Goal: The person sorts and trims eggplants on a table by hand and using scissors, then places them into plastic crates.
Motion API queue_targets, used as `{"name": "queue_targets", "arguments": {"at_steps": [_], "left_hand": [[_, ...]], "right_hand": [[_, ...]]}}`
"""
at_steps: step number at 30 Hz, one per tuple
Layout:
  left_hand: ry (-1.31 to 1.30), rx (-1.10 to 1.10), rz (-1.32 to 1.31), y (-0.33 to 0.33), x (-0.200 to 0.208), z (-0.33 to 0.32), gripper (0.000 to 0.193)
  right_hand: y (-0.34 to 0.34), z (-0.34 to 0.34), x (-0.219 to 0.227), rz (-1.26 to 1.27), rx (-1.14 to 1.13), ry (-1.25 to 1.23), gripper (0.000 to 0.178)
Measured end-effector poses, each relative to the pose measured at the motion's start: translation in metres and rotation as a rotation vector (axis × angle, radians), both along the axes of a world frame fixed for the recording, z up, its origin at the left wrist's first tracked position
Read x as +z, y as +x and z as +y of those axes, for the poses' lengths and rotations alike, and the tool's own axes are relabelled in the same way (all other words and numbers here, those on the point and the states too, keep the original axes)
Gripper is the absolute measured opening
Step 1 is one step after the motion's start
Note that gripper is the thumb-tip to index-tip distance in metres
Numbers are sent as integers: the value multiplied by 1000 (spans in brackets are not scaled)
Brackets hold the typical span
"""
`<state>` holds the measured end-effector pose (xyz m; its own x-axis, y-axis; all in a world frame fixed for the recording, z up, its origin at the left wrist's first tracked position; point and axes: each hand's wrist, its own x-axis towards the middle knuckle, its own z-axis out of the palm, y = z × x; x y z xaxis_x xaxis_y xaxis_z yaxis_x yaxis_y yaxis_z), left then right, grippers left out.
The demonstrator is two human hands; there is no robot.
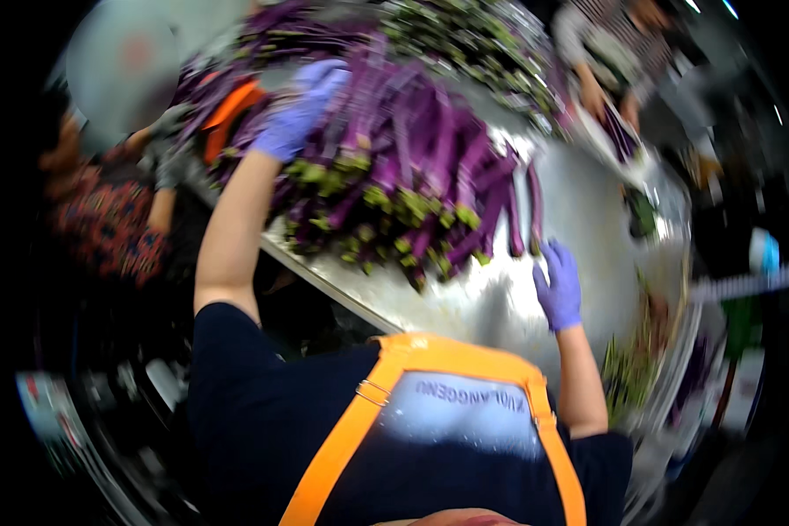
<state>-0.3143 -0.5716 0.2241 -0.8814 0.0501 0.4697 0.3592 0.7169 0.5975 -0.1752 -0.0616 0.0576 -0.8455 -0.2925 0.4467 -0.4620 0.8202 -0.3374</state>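
A broad pile of long purple vegetable stalks with green ends (438, 149) lies on a metal table (587, 202). My left hand (300, 110), in a violet glove, reaches to the pile's left side. Its fingers are smeared by motion, so I cannot tell whether they grip any stalks. My right hand (559, 287), also gloved in violet, is low at the pile's right, with thumb and fingers apart and nothing held. Just beyond its fingertips lies a single purple stalk (536, 206), a little apart from the rest.
More greenish produce (465, 44) is heaped at the far side. To the left, a co-worker's grey-gloved hand (168, 167) is near an orange object (230, 114). Another person's hands (609, 105) hold a white bag (637, 167) at far right. Green scraps (627, 373) lie near my right arm.
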Motion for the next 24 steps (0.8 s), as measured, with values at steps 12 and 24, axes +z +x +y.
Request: {"name": "queue_targets", "arguments": {"at_steps": [12,24], "left_hand": [[-31,-812,-213,155,-142,298,24],[-116,-1109,-744,254,-178,447,26]], "right_hand": [[198,38,-45,-337,-439,-193,30],[483,227,-3,50,-1260,-109,27]]}}
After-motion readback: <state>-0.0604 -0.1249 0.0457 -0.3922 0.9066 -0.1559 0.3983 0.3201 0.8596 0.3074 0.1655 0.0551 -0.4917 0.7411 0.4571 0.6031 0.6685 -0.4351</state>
